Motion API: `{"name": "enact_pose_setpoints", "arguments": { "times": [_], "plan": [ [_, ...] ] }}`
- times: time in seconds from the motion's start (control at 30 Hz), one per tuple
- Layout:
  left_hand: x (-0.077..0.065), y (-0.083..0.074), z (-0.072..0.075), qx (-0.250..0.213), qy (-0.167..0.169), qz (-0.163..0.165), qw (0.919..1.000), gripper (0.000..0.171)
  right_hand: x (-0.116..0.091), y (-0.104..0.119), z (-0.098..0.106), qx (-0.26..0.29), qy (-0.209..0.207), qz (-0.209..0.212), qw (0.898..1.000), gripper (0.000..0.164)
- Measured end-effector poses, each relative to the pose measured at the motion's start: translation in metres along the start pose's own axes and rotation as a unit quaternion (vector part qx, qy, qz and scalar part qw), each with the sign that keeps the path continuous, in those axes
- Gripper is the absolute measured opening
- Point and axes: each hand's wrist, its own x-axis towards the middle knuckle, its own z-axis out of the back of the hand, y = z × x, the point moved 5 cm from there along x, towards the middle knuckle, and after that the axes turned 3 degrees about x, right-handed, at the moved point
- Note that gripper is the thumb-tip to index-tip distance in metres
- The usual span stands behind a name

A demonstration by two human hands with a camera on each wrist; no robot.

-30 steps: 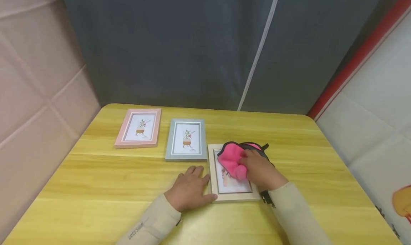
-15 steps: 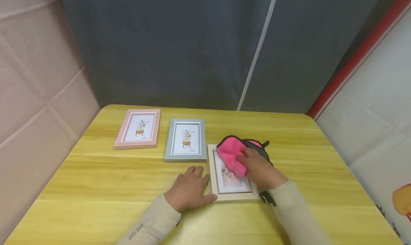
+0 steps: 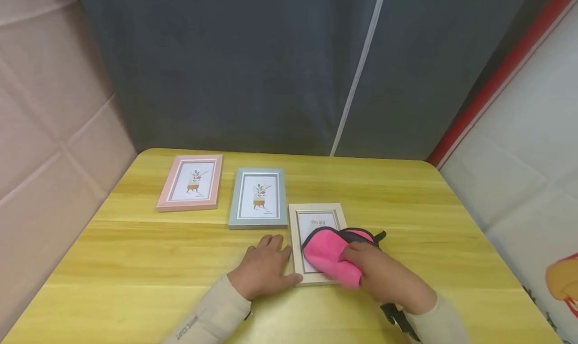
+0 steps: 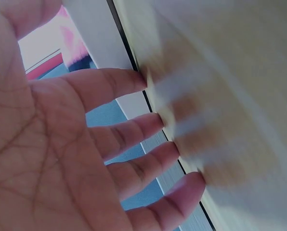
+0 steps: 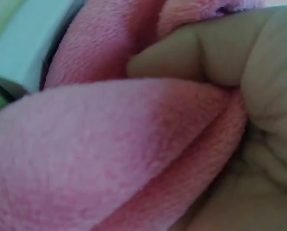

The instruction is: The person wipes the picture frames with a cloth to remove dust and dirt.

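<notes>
A cream picture frame [image 3: 294, 248] lies flat on the table, partly covered by a pink cloth [image 3: 327, 251] with dark edging and a grey reverse. My right hand [image 3: 384, 274] grips the bunched cloth over the lower right of the frame. In the right wrist view the cloth [image 5: 85, 144] folds thickly around the thumb and fingers. My left hand [image 3: 264, 269] rests on the table with fingers spread, its thumb at the frame's lower left corner and its index finger near the left side. The left wrist view shows the left fingertips [image 4: 153, 120] touching the tabletop.
A grey-blue picture frame [image 3: 234, 203] lies just left of the cream one, and a pink picture frame [image 3: 167, 188] lies farther left. The yellow wooden table [image 3: 135, 264] ends at a dark curtain [image 3: 235, 68] behind. Pale walls stand on both sides.
My right hand has drawn the cloth down toward the frame's lower right, uncovering the top of the frame with its upside-down lettering. The left hand stays in place.
</notes>
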Motion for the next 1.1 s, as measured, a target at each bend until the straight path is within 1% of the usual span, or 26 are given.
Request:
{"name": "enact_pose_setpoints", "arguments": {
  "times": [0.1, 0.2, 0.33, 0.43, 0.5, 0.7, 0.9, 1.0, 1.1],
  "plan": [
    [-0.001, 0.001, 0.001, -0.003, 0.003, 0.002, 1.0000, 0.076, -0.003, 0.005, -0.007, -0.040, -0.017, 0.022, 0.999, 0.034],
    [-0.003, 0.002, 0.002, -0.002, 0.003, 0.003, 1.0000, 0.075, -0.001, 0.008, -0.012, -0.075, -0.034, 0.024, 0.996, 0.033],
    [-0.003, 0.004, 0.001, -0.001, 0.002, 0.004, 1.0000, 0.074, 0.006, 0.007, -0.014, -0.096, -0.048, 0.019, 0.994, 0.030],
    [-0.003, 0.003, 0.000, -0.001, 0.001, 0.002, 1.0000, 0.075, 0.014, 0.005, -0.011, -0.104, -0.047, 0.012, 0.993, 0.028],
    [-0.003, 0.003, 0.000, -0.003, 0.002, 0.001, 1.0000, 0.075, 0.020, 0.001, -0.009, -0.106, -0.038, 0.004, 0.994, 0.026],
    [-0.002, 0.002, -0.001, -0.001, 0.004, 0.002, 1.0000, 0.075, 0.044, -0.012, -0.004, -0.101, -0.013, -0.038, 0.994, 0.018],
    [-0.004, 0.001, -0.001, 0.006, 0.005, 0.002, 1.0000, 0.075, 0.062, -0.022, -0.004, -0.089, 0.002, -0.075, 0.993, 0.018],
    [-0.003, 0.000, 0.000, 0.005, 0.005, -0.001, 1.0000, 0.075, 0.067, -0.029, -0.003, -0.081, -0.001, -0.091, 0.993, 0.023],
    [-0.001, 0.000, 0.000, -0.001, 0.011, 0.000, 0.9999, 0.076, 0.069, -0.036, -0.005, -0.057, -0.002, -0.108, 0.993, 0.035]
  ]
}}
